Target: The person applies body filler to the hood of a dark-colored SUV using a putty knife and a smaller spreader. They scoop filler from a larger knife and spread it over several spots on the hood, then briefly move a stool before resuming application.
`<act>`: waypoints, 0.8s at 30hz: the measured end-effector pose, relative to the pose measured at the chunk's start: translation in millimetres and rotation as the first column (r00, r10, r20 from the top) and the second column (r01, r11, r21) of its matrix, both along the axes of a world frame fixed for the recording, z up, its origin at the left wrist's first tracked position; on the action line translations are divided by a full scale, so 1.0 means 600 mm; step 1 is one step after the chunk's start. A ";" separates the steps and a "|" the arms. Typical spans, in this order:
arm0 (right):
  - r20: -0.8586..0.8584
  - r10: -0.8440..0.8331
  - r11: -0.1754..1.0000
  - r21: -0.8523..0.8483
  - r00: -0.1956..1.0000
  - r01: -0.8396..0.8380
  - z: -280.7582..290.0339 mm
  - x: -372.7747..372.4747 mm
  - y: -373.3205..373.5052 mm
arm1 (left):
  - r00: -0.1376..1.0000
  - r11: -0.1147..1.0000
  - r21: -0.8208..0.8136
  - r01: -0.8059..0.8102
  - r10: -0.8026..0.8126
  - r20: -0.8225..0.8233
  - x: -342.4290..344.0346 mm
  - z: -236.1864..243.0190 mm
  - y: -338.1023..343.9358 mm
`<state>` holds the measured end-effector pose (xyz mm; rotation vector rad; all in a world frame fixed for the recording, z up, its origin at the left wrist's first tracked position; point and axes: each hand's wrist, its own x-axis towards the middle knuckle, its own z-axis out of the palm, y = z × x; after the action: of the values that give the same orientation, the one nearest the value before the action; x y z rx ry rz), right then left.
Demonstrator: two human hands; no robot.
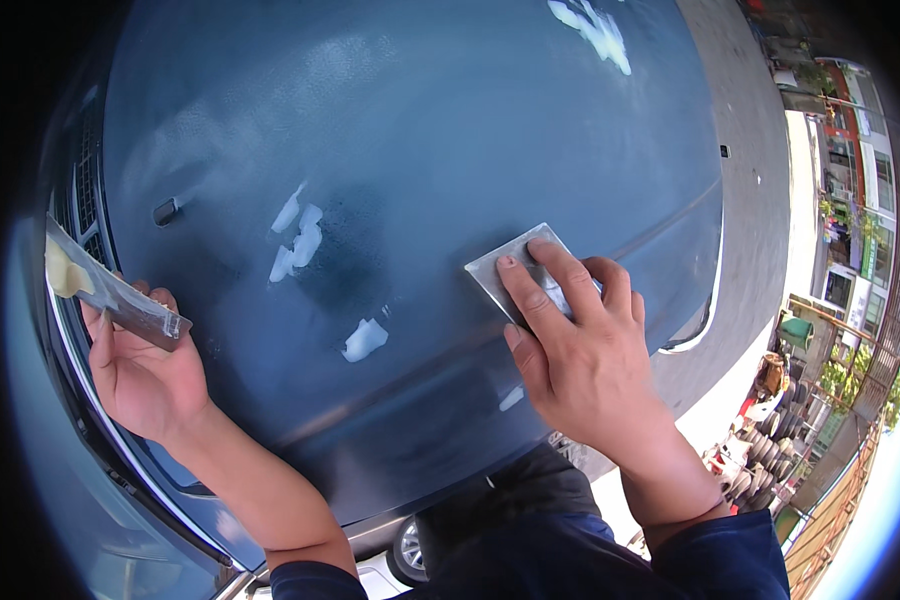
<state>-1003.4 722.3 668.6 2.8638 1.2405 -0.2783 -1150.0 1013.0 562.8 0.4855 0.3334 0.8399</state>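
Note:
In my left hand (155,385), a broad putty knife (110,290) is held by its lower end, its blade tilted up and carrying a lump of cream-coloured filler (67,272). My right hand (595,370) has its fingers spread over a flat, square metal spreader (500,270), pressed against the dark blue-grey car hood (420,150). Some pale filler shows beneath or beside its fingers. White filler patches (298,245) lie on the hood between my hands, with another patch (366,340) nearer me. A larger white streak (595,35) is at the far right.
A small black nozzle (166,211) sticks up from the hood at left, near the windshield edge. Past the hood's front, at right, is grey pavement (740,240). Stacked round parts (770,450) and a building stand beyond. A car wheel (410,548) shows below.

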 end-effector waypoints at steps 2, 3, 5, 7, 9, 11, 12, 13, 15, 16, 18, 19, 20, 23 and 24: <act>-0.005 -0.049 0.999 -0.008 0.999 0.049 0.012 0.012 -0.011 | 0.998 0.999 0.012 0.045 -0.045 0.038 -0.001 0.001 0.001; 0.012 -0.060 0.998 -0.007 0.998 0.060 0.015 0.017 -0.018 | 0.998 0.998 0.016 0.052 -0.053 0.041 -0.001 0.002 0.000; 0.046 -0.083 0.997 0.000 0.995 0.083 0.018 0.026 -0.032 | 0.996 0.997 0.028 0.068 -0.069 0.047 -0.001 0.001 -0.002; 0.030 -0.126 0.992 0.009 0.992 0.126 0.022 0.032 -0.040 | 1.000 0.998 0.052 0.024 -0.025 0.019 -0.002 -0.002 -0.001; 0.028 -0.143 0.990 0.008 0.989 0.143 0.023 0.039 -0.047 | 0.999 0.996 0.085 0.039 -0.039 0.003 0.003 0.001 -0.005; 0.017 -0.151 0.988 0.016 0.988 0.151 0.019 0.038 -0.051 | 0.999 0.994 0.104 0.032 -0.029 -0.034 0.000 -0.001 -0.003; 0.005 -0.154 0.988 0.012 0.988 0.154 0.018 0.037 -0.052 | 0.999 0.993 0.109 0.032 -0.028 -0.043 -0.001 -0.001 -0.003; -0.007 -0.159 0.987 0.007 0.987 0.159 0.015 0.036 -0.054 | 0.998 0.993 0.115 0.033 -0.027 -0.051 -0.001 -0.002 -0.003; -0.015 -0.150 0.989 0.002 0.989 0.150 0.010 0.034 -0.057 | 0.998 0.992 0.112 0.049 -0.045 -0.040 0.000 0.002 -0.003; -0.017 -0.150 0.989 -0.004 0.988 0.150 0.007 0.032 -0.056 | 0.998 0.992 0.114 0.060 -0.056 -0.040 0.002 0.004 -0.002; -0.012 -0.134 0.991 -0.020 0.991 0.134 0.005 0.024 -0.055 | 0.997 0.992 0.108 0.068 -0.064 -0.038 0.005 0.004 -0.002; -0.043 -0.129 0.991 -0.024 0.991 0.128 0.003 0.020 -0.052 | 0.997 0.992 0.105 0.064 -0.060 -0.038 0.006 0.004 -0.002; -0.072 -0.123 0.992 -0.029 0.990 0.121 0.004 0.016 -0.049 | 0.998 0.993 0.099 0.058 -0.055 -0.036 0.007 0.005 -0.003; -0.094 -0.110 0.994 -0.016 0.989 0.109 -0.002 0.005 -0.049 | 0.998 0.996 0.072 0.051 -0.049 -0.037 0.007 0.008 -0.004; -0.090 -0.107 0.994 -0.015 0.990 0.106 -0.004 0.003 -0.050 | 0.998 0.996 0.067 0.050 -0.047 -0.040 0.008 0.008 -0.006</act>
<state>-1001.3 692.4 666.4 2.9444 1.0962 -0.4200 -1145.0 1009.1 567.8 0.5716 0.3278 0.7975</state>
